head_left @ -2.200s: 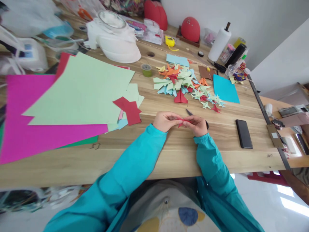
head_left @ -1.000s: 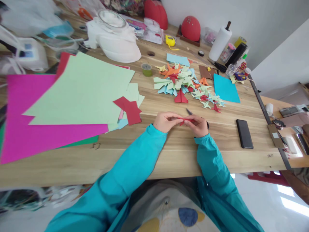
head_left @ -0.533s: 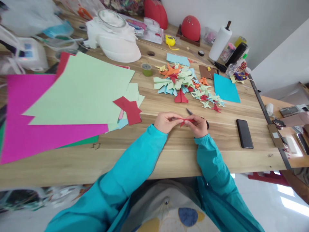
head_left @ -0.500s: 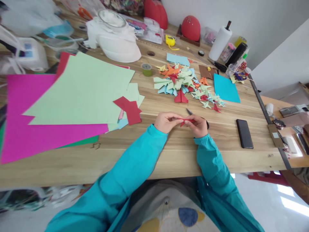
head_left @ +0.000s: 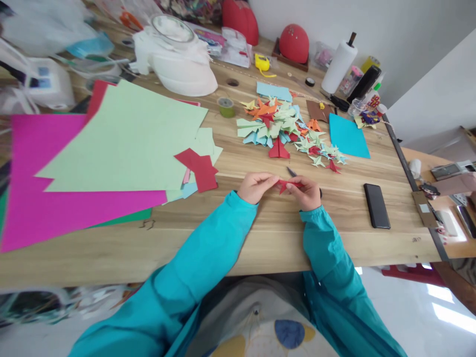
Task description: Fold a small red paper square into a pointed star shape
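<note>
A small folded piece of red paper [head_left: 284, 185] is pinched between my two hands, just above the table's front half. My left hand [head_left: 256, 187] grips its left end with thumb and forefinger. On the right end, my right hand [head_left: 307, 192] is closed in the same way, its fingers partly covering the paper. Scissors [head_left: 291, 172] lie behind my right hand, mostly hidden by it. Beyond my hands sits a pile of folded paper shapes [head_left: 277, 119] in green, orange, blue and red, with a red folded plane [head_left: 278, 148] at its front edge.
Large green sheets [head_left: 130, 144] and a magenta sheet [head_left: 44, 208] cover the left, with red paper scraps [head_left: 203, 171] beside them. A phone [head_left: 377, 206] and a blue square sheet [head_left: 348, 135] lie right. A green spool [head_left: 225, 106] and yellow tape measure [head_left: 262, 62] stand farther back.
My hands have moved slightly apart, and more of the red paper shows between them, with a point hanging down. Everything else on the table stays put.
</note>
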Tool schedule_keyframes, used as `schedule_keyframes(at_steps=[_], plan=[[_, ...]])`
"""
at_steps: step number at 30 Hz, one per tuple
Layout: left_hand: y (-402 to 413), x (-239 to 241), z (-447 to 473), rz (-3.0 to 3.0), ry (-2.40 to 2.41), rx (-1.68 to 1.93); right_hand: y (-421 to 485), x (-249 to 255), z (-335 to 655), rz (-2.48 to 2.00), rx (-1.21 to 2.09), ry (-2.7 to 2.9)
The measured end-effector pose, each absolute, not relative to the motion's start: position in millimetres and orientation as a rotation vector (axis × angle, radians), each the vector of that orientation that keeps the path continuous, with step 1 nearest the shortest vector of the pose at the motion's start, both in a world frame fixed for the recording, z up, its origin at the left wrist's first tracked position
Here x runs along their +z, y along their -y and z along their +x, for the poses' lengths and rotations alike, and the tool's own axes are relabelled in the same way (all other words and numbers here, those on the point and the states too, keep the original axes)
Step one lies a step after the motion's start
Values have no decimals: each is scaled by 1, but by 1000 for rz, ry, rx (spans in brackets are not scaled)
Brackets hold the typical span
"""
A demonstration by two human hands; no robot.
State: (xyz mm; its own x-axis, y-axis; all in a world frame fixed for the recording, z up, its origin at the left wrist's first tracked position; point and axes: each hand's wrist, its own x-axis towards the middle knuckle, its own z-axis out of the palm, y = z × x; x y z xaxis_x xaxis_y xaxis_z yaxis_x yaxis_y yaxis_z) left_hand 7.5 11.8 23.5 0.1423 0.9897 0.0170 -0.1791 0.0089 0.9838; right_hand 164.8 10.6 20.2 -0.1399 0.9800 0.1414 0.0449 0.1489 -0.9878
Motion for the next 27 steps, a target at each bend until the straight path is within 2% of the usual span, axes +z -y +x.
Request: schedule_keyframes(at_steps=[4,17,27], plan=[[-13,20,7,1020,-893,1179,-10,23,164,-1092,1163,1418],[-12,20,10,1271,-1069,1206,-9,20,163,-1084,1168,1426],[-13,19,8,1065,-930,1160,-10,21,162,-1077,1209,1353]])
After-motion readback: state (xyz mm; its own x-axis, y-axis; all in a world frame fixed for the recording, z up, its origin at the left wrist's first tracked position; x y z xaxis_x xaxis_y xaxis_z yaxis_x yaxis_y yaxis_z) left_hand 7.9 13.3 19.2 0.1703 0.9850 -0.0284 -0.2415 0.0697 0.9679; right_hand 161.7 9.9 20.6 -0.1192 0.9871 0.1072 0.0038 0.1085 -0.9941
